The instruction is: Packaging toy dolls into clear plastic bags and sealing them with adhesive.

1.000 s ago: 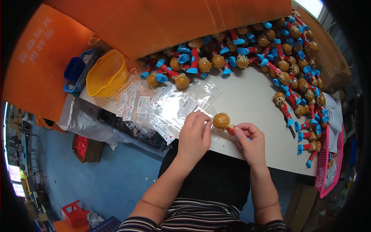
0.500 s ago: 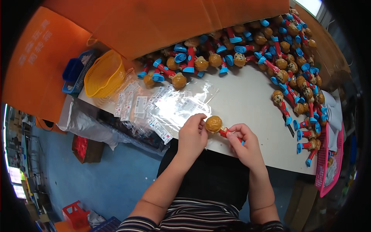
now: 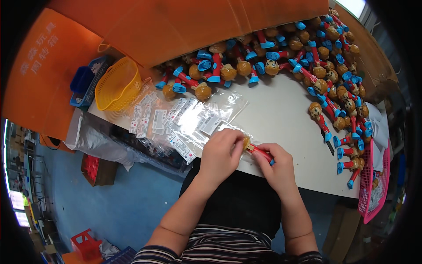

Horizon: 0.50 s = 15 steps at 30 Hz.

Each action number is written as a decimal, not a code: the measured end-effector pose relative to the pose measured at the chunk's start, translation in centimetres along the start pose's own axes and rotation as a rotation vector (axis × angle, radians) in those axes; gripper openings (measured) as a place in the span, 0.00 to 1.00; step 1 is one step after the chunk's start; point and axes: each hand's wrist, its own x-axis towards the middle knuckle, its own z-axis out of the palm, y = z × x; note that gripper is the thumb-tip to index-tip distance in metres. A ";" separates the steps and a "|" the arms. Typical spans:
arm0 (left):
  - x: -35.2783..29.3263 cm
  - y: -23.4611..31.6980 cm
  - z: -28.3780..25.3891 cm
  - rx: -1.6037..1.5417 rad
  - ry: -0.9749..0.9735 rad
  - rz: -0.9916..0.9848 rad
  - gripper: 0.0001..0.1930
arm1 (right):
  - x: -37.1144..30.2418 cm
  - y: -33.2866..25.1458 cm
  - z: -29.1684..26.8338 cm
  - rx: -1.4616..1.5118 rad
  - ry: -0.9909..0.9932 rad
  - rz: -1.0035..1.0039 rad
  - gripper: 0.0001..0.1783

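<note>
Near the front edge of the table I hold a toy figure (image 3: 261,153) with a round brown head, a red stick body and a blue end. My left hand (image 3: 222,152) is closed over its head, which it mostly hides. My right hand (image 3: 278,165) grips the red body near the blue end. Just beyond my left hand lies a clear plastic bag (image 3: 235,102), shiny with glare, with a printed card (image 3: 209,123) in or under it. I cannot tell whether the bag touches my fingers.
Many more such figures are heaped along the back and right of the table (image 3: 281,110). Bagged cards (image 3: 159,121) lie to the left, by a yellow basket (image 3: 115,90) and a blue crate (image 3: 83,81). A pink basket (image 3: 373,193) hangs at the right edge. Orange board (image 3: 198,26) stands behind.
My left hand has moved right and closed over the figure's brown head. My right hand has shifted slightly down towards the blue end, and more of the red body shows.
</note>
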 end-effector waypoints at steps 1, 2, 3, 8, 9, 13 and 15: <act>0.2 0.1 -0.1 0.061 -0.044 0.148 0.07 | 0.0 0.3 0.1 -0.001 0.001 -0.001 0.09; 0.2 0.3 -0.1 0.060 -0.044 0.150 0.07 | 0.0 0.7 0.3 0.157 0.014 0.122 0.10; 0.1 0.6 -0.1 0.032 -0.056 0.197 0.07 | -0.1 0.9 0.4 0.317 0.028 0.244 0.11; -0.3 0.8 0.1 0.018 0.029 -0.023 0.06 | -0.8 0.6 0.1 0.437 -0.047 0.309 0.17; -0.3 0.6 0.0 0.035 0.026 -0.026 0.08 | -1.0 0.5 0.1 0.353 -0.129 0.286 0.20; -0.6 -0.5 0.4 0.081 -0.021 0.087 0.12 | -1.4 0.3 -0.4 0.168 -0.219 0.034 0.32; -0.7 -0.7 0.5 0.132 0.002 0.133 0.12 | -2.0 -0.6 -0.9 0.074 -0.133 0.025 0.30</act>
